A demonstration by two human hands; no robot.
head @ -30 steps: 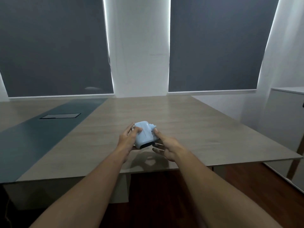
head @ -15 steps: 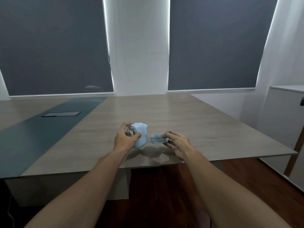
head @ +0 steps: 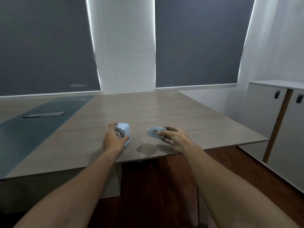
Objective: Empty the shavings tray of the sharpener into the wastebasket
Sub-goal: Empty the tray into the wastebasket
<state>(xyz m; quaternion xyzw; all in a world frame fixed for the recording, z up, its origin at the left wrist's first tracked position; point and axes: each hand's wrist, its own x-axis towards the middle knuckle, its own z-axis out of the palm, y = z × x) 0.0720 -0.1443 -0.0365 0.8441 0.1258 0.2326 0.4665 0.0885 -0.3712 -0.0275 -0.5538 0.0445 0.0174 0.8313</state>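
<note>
A pale blue pencil sharpener (head: 124, 132) stands on the wooden table (head: 164, 116) near its front edge. My left hand (head: 113, 140) grips its left side, over the metal crank end. The small pale blue shavings tray (head: 153, 132) is out of the sharpener and held a little above the table to the right, with dark shavings inside. My right hand (head: 175, 138) is shut on the tray's right end. No wastebasket is in view.
The table has a dark blue-grey strip (head: 32, 127) with a cable hatch (head: 44, 114) on the left. A low white cabinet (head: 278, 122) with black handles stands at the right. Dark wooden floor (head: 156, 186) shows beneath the table's front edge.
My right hand pulled the tray out of the sharpener and carried it to the right. My left hand set the sharpener down on the table and stayed on it.
</note>
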